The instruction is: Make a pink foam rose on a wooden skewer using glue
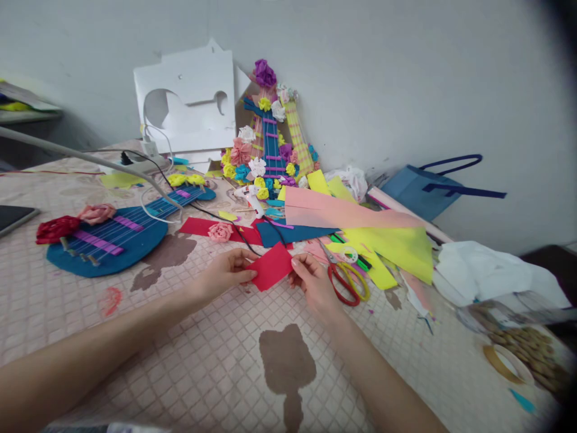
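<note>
A small red piece of paper is stretched between my two hands above the patterned tablecloth. My left hand pinches its left edge between thumb and fingers. At the right edge, my right hand grips it the same way. Just beyond the paper lie a red strip and a pink paper flower. Close to my right hand rest scissors with red and yellow handles. To the left is a blue guitar-shaped craft bearing a red flower and a pink one.
A white glue gun sits at the back, its dark cord trailing forward. Yellow sheets and a pink sheet spread to the right. Decorated guitars and a white cut-out board lean on the wall. A tape roll lies front right.
</note>
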`<state>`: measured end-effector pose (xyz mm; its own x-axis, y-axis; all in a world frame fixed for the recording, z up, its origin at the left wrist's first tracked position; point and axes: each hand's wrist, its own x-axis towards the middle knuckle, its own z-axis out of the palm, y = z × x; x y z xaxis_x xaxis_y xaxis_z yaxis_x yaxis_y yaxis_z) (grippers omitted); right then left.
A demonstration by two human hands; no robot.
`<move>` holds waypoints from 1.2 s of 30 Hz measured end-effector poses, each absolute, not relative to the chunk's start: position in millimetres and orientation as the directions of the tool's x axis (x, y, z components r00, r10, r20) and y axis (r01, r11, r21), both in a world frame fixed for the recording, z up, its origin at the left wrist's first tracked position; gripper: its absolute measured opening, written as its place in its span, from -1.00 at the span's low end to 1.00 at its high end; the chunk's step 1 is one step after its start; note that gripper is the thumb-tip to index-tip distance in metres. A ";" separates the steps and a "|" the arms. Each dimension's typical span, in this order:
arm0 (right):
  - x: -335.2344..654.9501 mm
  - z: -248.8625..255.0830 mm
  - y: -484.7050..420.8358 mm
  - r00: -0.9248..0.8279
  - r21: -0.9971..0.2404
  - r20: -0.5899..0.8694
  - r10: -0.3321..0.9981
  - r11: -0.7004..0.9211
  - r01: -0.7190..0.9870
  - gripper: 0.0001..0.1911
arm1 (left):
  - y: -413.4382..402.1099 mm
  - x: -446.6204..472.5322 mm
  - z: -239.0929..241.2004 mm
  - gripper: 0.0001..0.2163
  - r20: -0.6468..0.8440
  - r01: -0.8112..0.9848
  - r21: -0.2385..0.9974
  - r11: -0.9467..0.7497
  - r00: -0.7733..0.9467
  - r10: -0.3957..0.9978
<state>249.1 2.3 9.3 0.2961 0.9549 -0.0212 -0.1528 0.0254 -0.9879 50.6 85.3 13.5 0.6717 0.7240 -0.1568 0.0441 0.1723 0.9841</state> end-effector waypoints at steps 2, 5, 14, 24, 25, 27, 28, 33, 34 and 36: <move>248.6 9.8 1.8 0.331 -0.988 -0.017 0.943 0.035 -0.151 -0.69 | 86.4 49.0 13.8 -0.58 -0.161 0.074 0.985 0.154 0.706 0.690; 247.6 9.7 0.9 0.344 -0.988 -0.047 0.938 0.006 -0.152 -0.65 | 89.1 47.3 11.8 -0.58 -0.164 0.115 0.986 0.118 0.747 0.644; 279.9 18.6 -1.4 0.252 -0.824 0.224 0.942 0.045 0.565 -0.87 | 92.6 45.5 7.4 -0.71 -0.172 0.219 0.976 0.005 0.753 0.635; 357.2 34.0 -21.9 0.419 -0.176 0.025 0.908 -0.408 0.896 -0.77 | 91.2 44.8 11.8 -0.64 -0.191 0.224 0.974 0.027 0.757 0.625; 358.9 34.4 -23.3 0.422 -0.167 0.016 0.906 -0.414 0.895 -0.75 | 91.1 45.0 12.0 -0.64 -0.197 0.217 0.975 0.046 0.753 0.627; 362.4 34.7 -25.8 0.433 -0.148 0.005 0.901 -0.428 0.892 -0.73 | 90.6 45.5 12.6 -0.64 -0.209 0.197 0.976 0.091 0.743 0.636; 364.5 34.4 -26.8 0.442 -0.140 -0.003 0.897 -0.438 0.888 -0.73 | 90.4 45.7 13.0 -0.64 -0.212 0.180 0.977 0.115 0.738 0.641; 372.3 30.4 -28.7 0.457 -0.131 -0.054 0.888 -0.460 0.878 -0.73 | 88.9 46.6 16.9 -0.66 -0.193 0.095 0.979 0.182 0.734 0.652; 372.3 29.8 -28.3 0.455 -0.135 -0.054 0.889 -0.458 0.879 -0.73 | 88.6 46.7 17.7 -0.66 -0.185 0.083 0.979 0.184 0.736 0.651; 371.1 29.8 -27.2 0.461 -0.138 -0.044 0.886 -0.463 0.876 -0.73 | 88.3 46.8 18.8 -0.67 -0.168 0.051 0.980 0.194 0.740 0.652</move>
<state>371.1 -27.2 29.8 0.4614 0.8861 -0.0443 0.8757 -0.4629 -0.1377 46.8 88.3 18.8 0.7396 0.6519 -0.1675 0.0507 0.1942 0.9796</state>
